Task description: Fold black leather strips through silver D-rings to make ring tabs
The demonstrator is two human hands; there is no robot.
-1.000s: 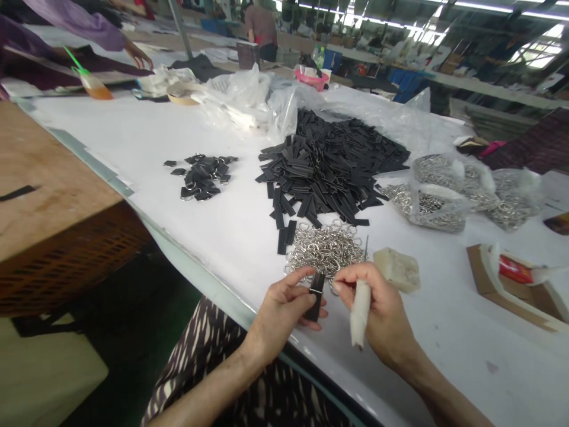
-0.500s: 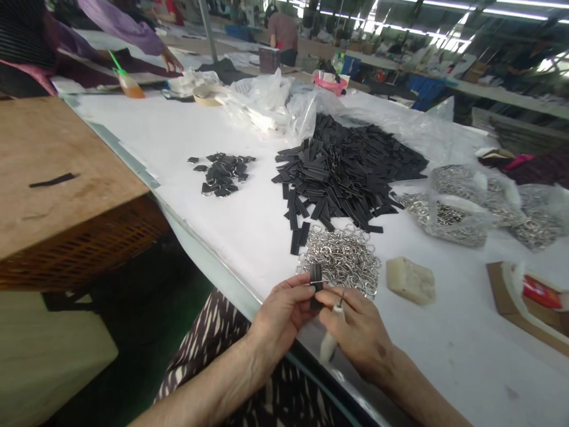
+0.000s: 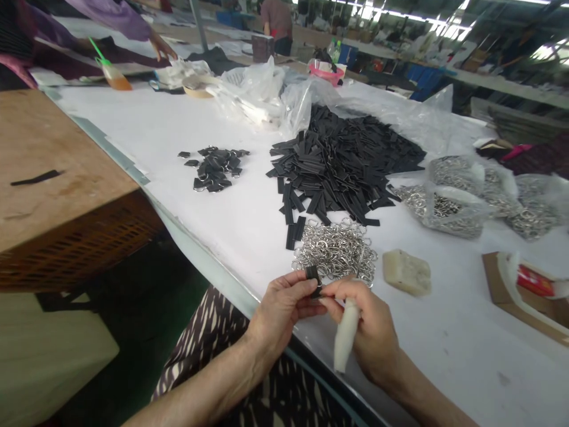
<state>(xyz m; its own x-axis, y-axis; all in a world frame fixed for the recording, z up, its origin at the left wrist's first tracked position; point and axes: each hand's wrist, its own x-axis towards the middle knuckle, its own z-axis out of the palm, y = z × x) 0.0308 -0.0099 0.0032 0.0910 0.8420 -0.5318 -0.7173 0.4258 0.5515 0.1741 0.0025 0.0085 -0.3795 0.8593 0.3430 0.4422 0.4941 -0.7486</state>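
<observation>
My left hand point(image 3: 284, 305) pinches a small black strap piece point(image 3: 313, 279) at the near edge of the white table point(image 3: 186, 136). My right hand point(image 3: 368, 326) meets it there, fingers closed on the same piece, and also holds a white-handled tool point(image 3: 345, 335) whose handle points toward me. Just beyond my fingers lies a pile of silver metal rings point(image 3: 335, 252). Farther back spreads a big heap of black strips point(image 3: 342, 163). A small pile of finished black pieces with rings point(image 3: 216, 169) sits to the left.
A pale wax-like block point(image 3: 406, 271) lies right of the rings. Plastic bags of metal rings point(image 3: 462, 198) sit at right, a cardboard tray with a red tube point(image 3: 528, 284) beyond. A wooden bench point(image 3: 44, 166) stands at left. Another person's hand point(image 3: 160, 47) rests at the far table end.
The black piece went from upright in my left hand to folded small between both hands. My right hand closed in on it, with the tool's handle swinging toward me.
</observation>
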